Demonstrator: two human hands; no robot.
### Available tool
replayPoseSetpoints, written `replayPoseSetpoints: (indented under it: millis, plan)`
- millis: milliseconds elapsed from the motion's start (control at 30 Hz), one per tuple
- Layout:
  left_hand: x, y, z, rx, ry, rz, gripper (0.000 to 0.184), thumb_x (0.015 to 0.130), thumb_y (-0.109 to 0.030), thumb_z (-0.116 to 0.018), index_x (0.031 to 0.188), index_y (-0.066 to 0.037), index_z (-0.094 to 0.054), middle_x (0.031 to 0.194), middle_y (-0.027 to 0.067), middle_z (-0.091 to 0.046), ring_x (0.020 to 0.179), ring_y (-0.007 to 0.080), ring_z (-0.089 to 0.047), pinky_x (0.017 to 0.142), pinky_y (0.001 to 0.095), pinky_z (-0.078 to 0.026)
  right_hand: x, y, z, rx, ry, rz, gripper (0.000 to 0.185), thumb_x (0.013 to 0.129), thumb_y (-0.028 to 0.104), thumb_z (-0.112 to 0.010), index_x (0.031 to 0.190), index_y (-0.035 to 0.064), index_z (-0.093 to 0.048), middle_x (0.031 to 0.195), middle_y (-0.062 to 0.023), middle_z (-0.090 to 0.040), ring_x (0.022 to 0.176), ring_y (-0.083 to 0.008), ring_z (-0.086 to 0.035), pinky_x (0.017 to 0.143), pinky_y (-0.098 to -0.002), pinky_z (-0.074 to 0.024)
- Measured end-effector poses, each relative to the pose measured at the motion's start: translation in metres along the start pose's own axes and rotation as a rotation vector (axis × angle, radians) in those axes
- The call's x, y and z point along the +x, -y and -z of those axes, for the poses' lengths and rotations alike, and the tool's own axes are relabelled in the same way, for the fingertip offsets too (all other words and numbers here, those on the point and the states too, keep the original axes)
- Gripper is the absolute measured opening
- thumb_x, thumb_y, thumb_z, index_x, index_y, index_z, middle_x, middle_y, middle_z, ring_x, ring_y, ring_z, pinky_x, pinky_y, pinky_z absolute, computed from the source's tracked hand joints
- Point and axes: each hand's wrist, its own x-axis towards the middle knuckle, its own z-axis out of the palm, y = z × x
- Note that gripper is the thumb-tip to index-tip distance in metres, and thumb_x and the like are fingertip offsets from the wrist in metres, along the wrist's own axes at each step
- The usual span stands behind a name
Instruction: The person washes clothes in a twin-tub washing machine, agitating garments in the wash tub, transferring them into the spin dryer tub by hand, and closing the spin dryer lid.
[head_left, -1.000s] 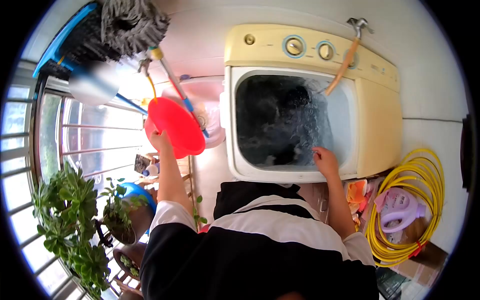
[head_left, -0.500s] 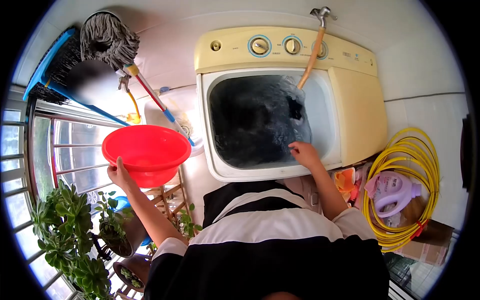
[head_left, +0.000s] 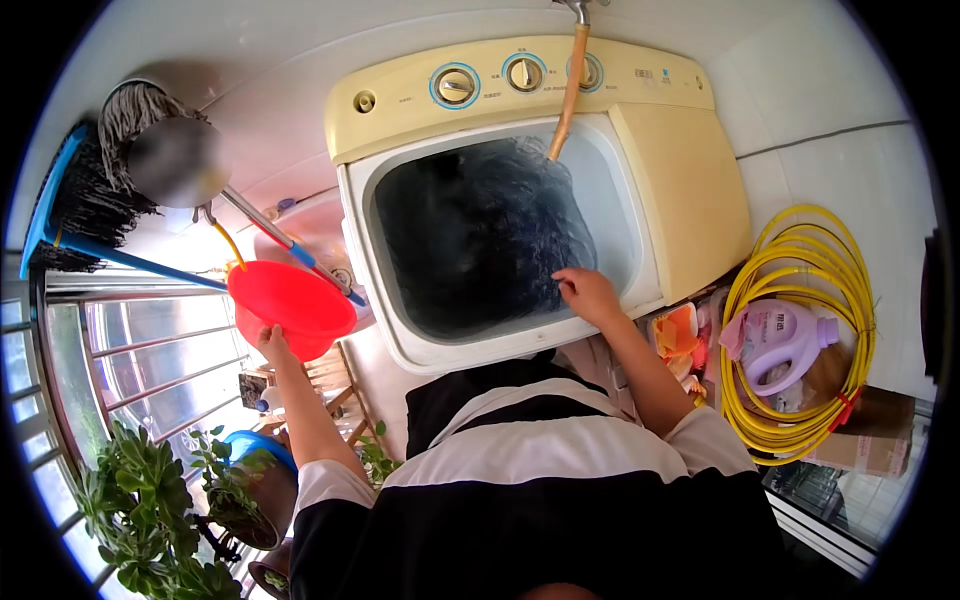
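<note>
My left hand [head_left: 275, 345] grips the near rim of a red plastic basin [head_left: 290, 300], which is held tilted in the air to the left of the washing machine [head_left: 680, 200]. Over the near right part of the open wash tub [head_left: 625, 210], my right hand [head_left: 588, 295] hovers just above the water with its fingers curled together and nothing visible in them. Dark water [head_left: 470, 240] fills much of the tub, and whatever lies under it is hidden. An orange-brown hose [head_left: 570, 95] runs from a tap [head_left: 578, 12] down into the tub, where the water ripples.
A mop [head_left: 140, 125] and a blue broom [head_left: 60, 190] stand at upper left, beside a sink [head_left: 325, 235]. Potted plants [head_left: 140, 490] line the window rail at lower left. Coiled yellow hose [head_left: 735, 380] and a purple detergent bottle [head_left: 785, 345] are at right.
The view has shifted, moving the machine left and up in the picture. The red basin is tilted more steeply. A dark patch near the hose outlet no longer shows at the surface.
</note>
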Motion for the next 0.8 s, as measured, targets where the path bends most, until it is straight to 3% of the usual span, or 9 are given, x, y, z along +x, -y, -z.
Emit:
replayPoseSetpoints:
  millis: [33,133,200,300,400,500,567,667,800]
  plan:
    - [0.005,0.005,-0.004,-0.014,-0.009,0.025,0.008,0.079,-0.001,-0.06,0.085,-0.004,-0.056,0.067,0.0016,-0.057,0.043,0.0073,-0.045,0.036,0.02,-0.029,0.0,-0.001,0.0,0.027,-0.035,0.026,0.019,0.081,0.014,-0.056,0.097,0.0121,-0.065,0.089,-0.0117,-0.064,0.077,-0.0295,-0.061,0.068,-0.0392,-0.0481]
    - [0.018,0.003,-0.002,0.086,0.229,0.122,0.012,0.076,-0.008,-0.066,0.077,-0.005,-0.055,0.063,0.0008,-0.054,0.042,0.0071,-0.042,0.037,0.0211,-0.03,-0.001,-0.002,0.004,0.091,-0.078,0.042,0.019,0.081,0.013,-0.056,0.097,0.0117,-0.065,0.086,-0.012,-0.064,0.075,-0.03,-0.06,0.067,-0.0387,-0.0479]
    - [0.014,-0.001,0.001,0.321,0.144,-0.027,0.018,0.074,-0.014,-0.068,0.074,-0.002,-0.054,0.062,0.0035,-0.053,0.047,0.0125,-0.046,0.044,0.027,-0.036,0.001,0.001,0.003,0.104,-0.099,0.046,0.019,0.08,0.012,-0.057,0.097,0.0104,-0.065,0.082,-0.0123,-0.064,0.072,-0.0304,-0.06,0.064,-0.0379,-0.0474]
    - [-0.022,-0.035,-0.018,0.382,-0.282,-0.285,0.031,0.074,-0.024,-0.069,0.077,0.002,-0.052,0.07,0.0076,-0.054,0.061,0.021,-0.05,0.059,0.0347,-0.043,0.001,0.001,0.003,0.121,-0.138,0.106,0.018,0.081,0.012,-0.057,0.097,0.0092,-0.065,0.084,-0.012,-0.063,0.072,-0.03,-0.06,0.064,-0.0377,-0.0468]
    - [-0.065,-0.112,-0.018,0.593,-0.371,-0.376,0.034,0.074,-0.027,-0.069,0.083,0.002,-0.054,0.076,0.0082,-0.055,0.065,0.0212,-0.049,0.065,0.0341,-0.044,0.002,0.007,0.007,0.093,-0.093,0.083,0.018,0.081,0.011,-0.057,0.096,0.009,-0.065,0.084,-0.0114,-0.063,0.072,-0.0289,-0.06,0.064,-0.0367,-0.0467]
    - [-0.09,-0.167,0.001,0.588,-0.319,-0.354,0.036,0.075,-0.03,-0.068,0.088,0.002,-0.055,0.076,0.0083,-0.056,0.067,0.0208,-0.049,0.068,0.0335,-0.044,0.007,0.004,0.002,0.14,-0.058,0.092,0.017,0.081,0.01,-0.057,0.096,0.0087,-0.065,0.083,-0.011,-0.063,0.071,-0.0277,-0.059,0.064,-0.036,-0.0466]
    - [-0.093,-0.182,0.03,0.45,-0.299,-0.543,0.031,0.078,-0.022,-0.07,0.084,0.002,-0.052,0.075,0.006,-0.053,0.069,0.0149,-0.047,0.066,0.0293,-0.043,0.011,0.002,0.003,0.158,-0.07,0.114,0.018,0.08,0.008,-0.058,0.096,0.0083,-0.065,0.082,-0.0108,-0.064,0.07,-0.0255,-0.061,0.064,-0.033,-0.0476]
    - [-0.131,-0.236,0.069,0.219,-0.13,-0.437,0.023,0.082,-0.015,-0.067,0.09,0.002,-0.054,0.084,0.0057,-0.057,0.072,0.0119,-0.05,0.066,0.025,-0.042,0.02,-0.004,0.014,0.357,-0.045,0.171,0.02,0.08,0.006,-0.061,0.099,0.0078,-0.065,0.082,-0.0103,-0.067,0.071,-0.0187,-0.064,0.065,-0.0268,-0.0487]
    - [-0.229,-0.329,0.073,0.088,-0.241,-0.5,0.012,0.082,-0.014,-0.064,0.083,-0.006,-0.055,0.082,0.0042,-0.059,0.072,0.0106,-0.051,0.067,0.0249,-0.044,0.058,-0.009,0.049,0.577,-0.136,0.167,0.019,0.083,0.006,-0.06,0.1,0.0057,-0.065,0.08,-0.0064,-0.067,0.071,-0.0118,-0.062,0.066,-0.0239,-0.0482]
